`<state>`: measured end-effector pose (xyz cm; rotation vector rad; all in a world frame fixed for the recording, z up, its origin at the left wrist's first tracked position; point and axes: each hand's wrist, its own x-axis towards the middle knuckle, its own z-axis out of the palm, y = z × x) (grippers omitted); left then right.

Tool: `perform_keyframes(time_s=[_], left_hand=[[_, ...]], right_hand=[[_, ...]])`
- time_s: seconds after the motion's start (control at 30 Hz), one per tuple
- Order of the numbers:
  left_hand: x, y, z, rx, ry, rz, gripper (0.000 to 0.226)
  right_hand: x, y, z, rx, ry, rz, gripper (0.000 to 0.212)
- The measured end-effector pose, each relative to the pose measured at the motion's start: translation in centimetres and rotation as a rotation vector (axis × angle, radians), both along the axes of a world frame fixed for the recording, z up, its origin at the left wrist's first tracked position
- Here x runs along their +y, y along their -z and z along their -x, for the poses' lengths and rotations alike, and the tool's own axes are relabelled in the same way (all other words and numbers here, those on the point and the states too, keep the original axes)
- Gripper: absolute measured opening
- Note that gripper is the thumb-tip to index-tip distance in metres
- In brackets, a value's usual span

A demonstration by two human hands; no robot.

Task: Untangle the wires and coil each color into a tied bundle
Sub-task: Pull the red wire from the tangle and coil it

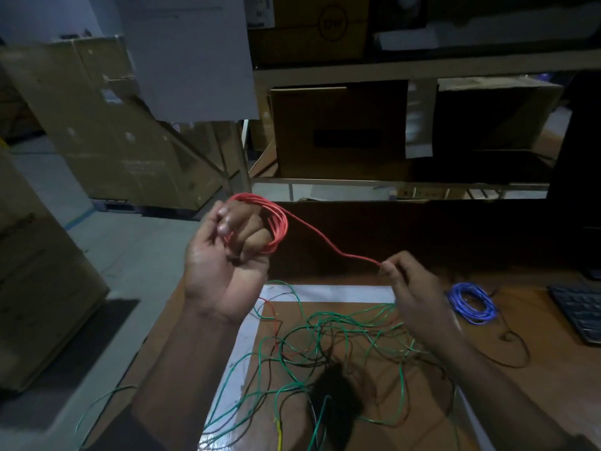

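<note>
With the left hand [227, 252] gripping the red coil [276, 222], the right hand [413, 288], pinching the tail, should feed it around snugly and evenly.

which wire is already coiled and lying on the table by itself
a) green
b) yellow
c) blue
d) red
c: the blue wire lies as a finished coil on the table near the keyboard, while the red wire is looped round the left hand and the green wire lies tangled.
</note>
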<state>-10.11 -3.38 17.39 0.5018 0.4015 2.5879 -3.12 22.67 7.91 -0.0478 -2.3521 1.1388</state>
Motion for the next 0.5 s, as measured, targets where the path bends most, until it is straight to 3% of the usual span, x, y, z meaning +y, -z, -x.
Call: perform_keyframes(time_s=[0.1,0.2,0.33,0.43,0.5], left_hand=[[0.7,-1.5,-0.1,0.114,-0.358,0.108,0.034],[1.4,-1.8,0.2,0.243,-0.541,0.237,0.041],[1.8,0.0,0.2,0.484,-0.8,0.69,0.044],[1.4,2.4,0.9,0.658,-0.844,1.084,0.045],[1.3,4.0,1.3,0.737,-0.76,1.249,0.043]], right_hand=[[-2.9,3.4,-1.2,-0.138,-0.12,0.05,0.034],[-5.0,5.1,-2.7,-0.183,-0.237,-0.011,0.038],[-6.4,1.8,-4.0,-0.149,-0.429,-0.077,0.031],[-6.0,-2.0,-4.1,0.001,-0.408,-0.059,0.031],[-5.5,-4.1,-3.4,0.088,-0.357,-0.023,0.029]])
